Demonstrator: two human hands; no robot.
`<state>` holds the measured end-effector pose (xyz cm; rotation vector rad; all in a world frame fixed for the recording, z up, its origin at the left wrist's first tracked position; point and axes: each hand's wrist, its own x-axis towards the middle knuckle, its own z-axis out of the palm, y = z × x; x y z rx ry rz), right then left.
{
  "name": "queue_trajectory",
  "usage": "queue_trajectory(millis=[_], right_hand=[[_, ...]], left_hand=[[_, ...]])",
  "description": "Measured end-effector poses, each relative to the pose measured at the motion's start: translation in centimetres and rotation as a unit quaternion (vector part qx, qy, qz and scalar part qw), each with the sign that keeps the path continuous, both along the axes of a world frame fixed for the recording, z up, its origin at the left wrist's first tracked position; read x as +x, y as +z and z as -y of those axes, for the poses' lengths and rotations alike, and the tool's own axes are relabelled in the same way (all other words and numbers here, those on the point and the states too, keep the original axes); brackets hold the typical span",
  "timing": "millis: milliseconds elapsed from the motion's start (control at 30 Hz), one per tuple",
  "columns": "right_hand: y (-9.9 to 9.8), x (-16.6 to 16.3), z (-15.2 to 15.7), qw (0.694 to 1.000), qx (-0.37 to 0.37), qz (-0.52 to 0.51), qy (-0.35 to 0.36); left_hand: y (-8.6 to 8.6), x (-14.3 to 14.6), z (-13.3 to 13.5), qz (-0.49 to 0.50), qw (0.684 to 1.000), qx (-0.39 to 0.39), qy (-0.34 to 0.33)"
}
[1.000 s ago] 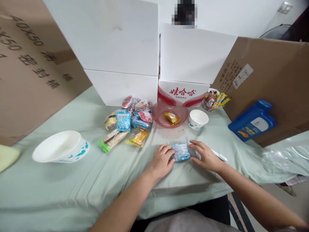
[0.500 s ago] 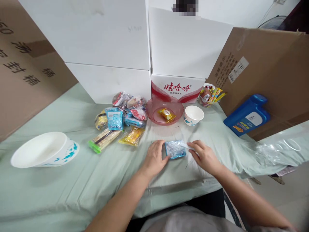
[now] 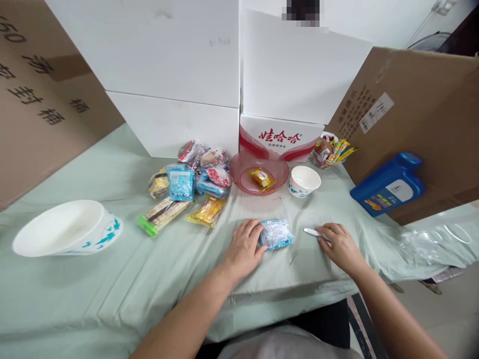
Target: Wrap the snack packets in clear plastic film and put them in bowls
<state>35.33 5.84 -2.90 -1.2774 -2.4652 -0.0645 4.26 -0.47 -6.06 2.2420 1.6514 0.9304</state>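
On the cloth in front of me lies a clear-and-blue snack packet (image 3: 277, 234). My left hand (image 3: 245, 245) holds its left edge, with the thumb low and the fingers along the upper corner. To the right of the packet, apart from it, my right hand (image 3: 340, 246) is closed around a slim white-grey utility knife (image 3: 314, 233). The knife's tip points left toward the packet, and my fingers cover its rear end. Whether the packet is cut cannot be made out.
Behind sit a pink bowl (image 3: 239, 180) with a yellow packet (image 3: 262, 179) and a white paper bowl (image 3: 304, 182). Left are heaped snack packets (image 3: 181, 184) and a big paper tub (image 3: 80, 234). A blue bottle (image 3: 389, 187) leans against the right carton (image 3: 422, 99).
My right hand has drawn the utility knife away from the packet to the right. My left hand stays at the packet's left edge. The view has shifted slightly.
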Motion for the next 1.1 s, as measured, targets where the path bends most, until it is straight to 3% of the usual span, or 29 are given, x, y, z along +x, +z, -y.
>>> queue_trajectory(millis=[200,300,367,600,800,900,1000,1100], right_hand=[[0.1,-7.9,1.5,0.986,-0.045,-0.130,0.098],[-0.1,-10.8,1.2,0.974,-0.094,-0.192,0.073],[-0.1,-11.5,0.9,0.957,-0.124,-0.259,0.044],[0.7,-9.8,0.8,0.843,-0.249,-0.478,0.014],[0.1,-6.2,0.1,0.818,-0.257,-0.506,-0.091],[-0.1,-6.0,0.8,0.802,-0.297,-0.515,-0.059],[0.3,-7.0,1.9,0.773,-0.355,-0.525,0.020],[1.1,-7.5,2.3,0.754,-0.394,-0.519,0.081]], left_hand=[[1.1,0.2,0.2,-0.002,0.993,0.046,-0.106],[1.6,0.1,0.3,0.058,0.986,0.073,-0.139],[1.7,0.0,0.4,0.104,0.985,0.067,-0.120],[1.3,-0.2,0.2,0.133,0.990,0.015,-0.035],[1.7,-0.8,0.0,0.232,0.971,0.036,0.044],[1.9,-0.5,0.2,0.248,0.968,0.047,-0.002],[1.8,0.0,0.5,0.214,0.974,0.020,-0.067],[1.7,-0.1,0.4,0.192,0.980,0.021,-0.048]])
